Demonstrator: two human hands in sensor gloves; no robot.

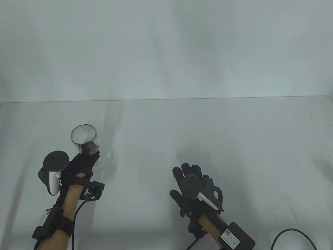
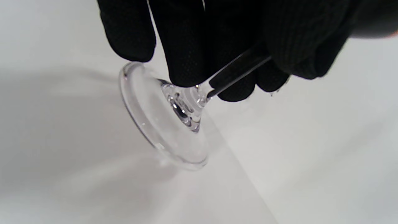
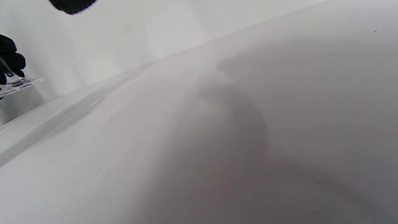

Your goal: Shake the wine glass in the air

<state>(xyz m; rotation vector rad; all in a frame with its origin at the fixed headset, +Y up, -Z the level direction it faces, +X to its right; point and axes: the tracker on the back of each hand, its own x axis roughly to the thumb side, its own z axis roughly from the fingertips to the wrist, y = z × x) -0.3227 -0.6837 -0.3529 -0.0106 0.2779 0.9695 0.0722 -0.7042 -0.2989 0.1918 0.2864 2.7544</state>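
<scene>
A clear wine glass [image 1: 83,136] is held above the table at the left, tilted, its bowl toward the far side. My left hand [image 1: 85,158] grips its stem. In the left wrist view the gloved fingers [image 2: 186,46] wrap the stem and the round foot [image 2: 155,124] hangs free above the table. The foot also shows at the left edge of the right wrist view [image 3: 18,84]. My right hand [image 1: 192,179] lies low over the table near the front centre, fingers spread, holding nothing.
The white table [image 1: 208,135] ends at a far edge against a pale wall. A black cable [image 1: 286,234] curls at the front right corner. The glass casts a faint shadow on the table beside it.
</scene>
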